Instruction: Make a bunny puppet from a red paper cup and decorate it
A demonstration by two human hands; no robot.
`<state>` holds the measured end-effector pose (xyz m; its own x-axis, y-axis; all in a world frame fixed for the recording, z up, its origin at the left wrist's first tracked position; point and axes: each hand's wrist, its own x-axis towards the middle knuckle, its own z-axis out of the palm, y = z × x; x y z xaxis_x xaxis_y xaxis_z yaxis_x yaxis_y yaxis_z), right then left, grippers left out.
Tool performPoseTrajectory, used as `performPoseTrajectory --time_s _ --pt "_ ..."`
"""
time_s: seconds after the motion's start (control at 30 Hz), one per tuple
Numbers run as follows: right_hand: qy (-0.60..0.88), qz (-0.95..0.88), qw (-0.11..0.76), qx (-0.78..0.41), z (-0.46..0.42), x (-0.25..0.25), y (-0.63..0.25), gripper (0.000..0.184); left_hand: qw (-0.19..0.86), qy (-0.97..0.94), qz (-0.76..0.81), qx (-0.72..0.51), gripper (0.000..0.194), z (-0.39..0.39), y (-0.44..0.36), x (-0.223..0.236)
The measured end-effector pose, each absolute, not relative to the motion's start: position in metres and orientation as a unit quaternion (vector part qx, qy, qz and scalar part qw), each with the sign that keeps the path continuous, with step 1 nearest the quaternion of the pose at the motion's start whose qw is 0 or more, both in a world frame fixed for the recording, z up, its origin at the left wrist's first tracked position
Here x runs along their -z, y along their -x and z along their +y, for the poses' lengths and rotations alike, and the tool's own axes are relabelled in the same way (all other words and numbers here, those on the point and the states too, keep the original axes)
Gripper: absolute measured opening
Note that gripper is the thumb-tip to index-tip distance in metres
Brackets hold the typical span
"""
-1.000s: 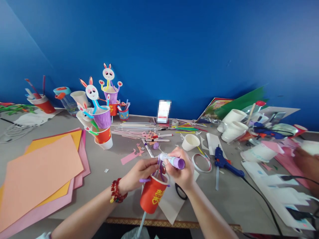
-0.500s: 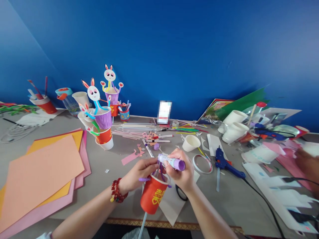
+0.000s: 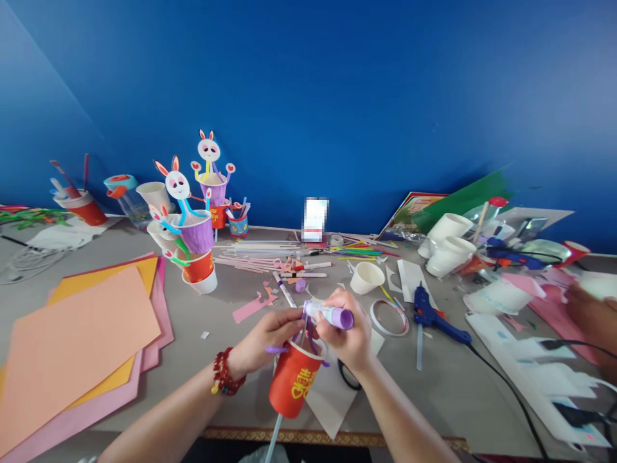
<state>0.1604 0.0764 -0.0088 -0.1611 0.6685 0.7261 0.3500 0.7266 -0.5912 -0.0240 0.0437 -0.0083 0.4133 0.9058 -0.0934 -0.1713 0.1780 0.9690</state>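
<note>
My right hand [image 3: 348, 329] is closed around a white glue stick [image 3: 324, 314] with a purple base, its tip at the fingers of my left hand. My left hand [image 3: 270, 335] pinches the top of a thin purple strip [image 3: 311, 329] standing up from a red paper cup [image 3: 295, 381] with yellow lettering. Other purple ends curl over the cup's rim. The cup is tilted near the table's front edge, and a clear straw-like stick [image 3: 274, 438] runs down from its base. A round purple cap [image 3: 301, 285] lies just beyond my hands.
Coloured paper sheets [image 3: 81, 347] lie left, behind them rabbit figures on stacked cups [image 3: 196, 233]. A blue glue gun [image 3: 429, 308], tape roll [image 3: 389, 317], white cup [image 3: 367, 278] and power strip [image 3: 511, 366] are right. Another person's hand [image 3: 595, 315] is at the far right.
The view has shifted slightly, so everything sits a little further left. Both hands keep their grip on the strip and the glue stick, with the tip still at the strip's top.
</note>
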Motion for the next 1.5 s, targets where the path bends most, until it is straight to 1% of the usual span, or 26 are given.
performPoseTrajectory --time_s 0.07,0.13,0.2,0.27,0.33,0.37,0.43,0.5,0.57,0.63,0.73,0.83,0.93,1.03,1.1,1.2,1.23,1.3,1.33,1.4,1.43,1.5 --pt "0.387 -0.706 0.582 -0.11 0.081 0.009 -0.164 0.012 0.696 -0.471 0.358 -0.408 0.035 0.043 0.023 0.009" --pt "0.43 -0.628 0.637 -0.122 0.087 0.007 -0.168 0.016 0.727 -0.435 0.336 -0.411 0.036 0.043 0.023 0.008" --pt "0.437 -0.524 0.697 -0.22 0.094 0.006 -0.173 0.019 0.749 -0.406 0.317 -0.417 0.038 0.042 0.024 0.007" --pt "0.403 -0.419 0.73 -0.359 0.102 0.004 -0.177 0.022 0.756 -0.384 0.311 -0.429 0.038 0.042 0.025 0.005" --pt "0.356 -0.344 0.73 -0.471 0.108 0.003 -0.179 0.026 0.76 -0.363 0.307 -0.443 0.038 0.043 0.028 0.003" --pt "0.34 -0.326 0.72 -0.509 0.11 0.003 -0.18 0.027 0.761 -0.353 0.306 -0.45 0.038 0.044 0.029 0.003" --pt "0.324 -0.335 0.686 -0.559 0.113 0.004 -0.18 0.027 0.761 -0.334 0.305 -0.464 0.037 0.047 0.032 0.005" --pt "0.325 -0.383 0.65 -0.571 0.114 0.007 -0.179 0.026 0.755 -0.316 0.316 -0.48 0.036 0.052 0.036 0.007" --pt "0.347 -0.443 0.619 -0.548 0.114 0.013 -0.177 0.03 0.743 -0.305 0.329 -0.497 0.034 0.056 0.038 0.008" --pt "0.398 -0.512 0.584 -0.488 0.115 0.023 -0.176 0.037 0.733 -0.311 0.331 -0.506 0.03 0.058 0.039 0.009" --pt "0.5 -0.629 0.495 -0.329 0.12 0.039 -0.177 0.039 0.73 -0.337 0.323 -0.499 0.024 0.058 0.039 0.007" --pt "0.552 -0.711 0.401 -0.17 0.129 0.054 -0.178 0.04 0.733 -0.349 0.316 -0.492 0.021 0.055 0.038 0.004" --pt "0.572 -0.741 0.338 -0.101 0.138 0.064 -0.177 0.043 0.731 -0.353 0.311 -0.495 0.02 0.054 0.04 0.002" --pt "0.581 -0.743 0.318 -0.1 0.141 0.067 -0.175 0.045 0.723 -0.358 0.304 -0.506 0.018 0.056 0.043 0.001" --pt "0.586 -0.741 0.311 -0.103 0.138 0.063 -0.176 0.052 0.721 -0.361 0.295 -0.513 0.017 0.057 0.045 0.0" --pt "0.57 -0.748 0.332 -0.069 0.128 0.043 -0.178 0.066 0.721 -0.354 0.291 -0.52 0.019 0.058 0.047 0.0" --pt "0.548 -0.759 0.348 -0.042 0.125 0.033 -0.178 0.066 0.722 -0.35 0.292 -0.521 0.019 0.058 0.047 0.0" --pt "0.483 -0.799 0.359 0.013 0.123 0.01 -0.173 0.057 0.723 -0.343 0.294 -0.523 0.02 0.059 0.048 0.002" --pt "0.446 -0.831 0.332 0.03 0.124 0.0 -0.168 0.05 0.724 -0.34 0.295 -0.523 0.02 0.06 0.048 0.002" --pt "0.39 -0.884 0.251 0.058 0.132 -0.014 -0.156 0.034 0.724 -0.339 0.294 -0.524 0.019 0.061 0.049 0.004" --pt "0.374 -0.9 0.211 0.07 0.137 -0.018 -0.149 0.029 0.724 -0.342 0.292 -0.524 0.019 0.061 0.049 0.004" --pt "0.365 -0.916 0.145 0.084 0.148 -0.018 -0.135 0.027 0.723 -0.35 0.282 -0.525 0.019 0.062 0.05 0.004"
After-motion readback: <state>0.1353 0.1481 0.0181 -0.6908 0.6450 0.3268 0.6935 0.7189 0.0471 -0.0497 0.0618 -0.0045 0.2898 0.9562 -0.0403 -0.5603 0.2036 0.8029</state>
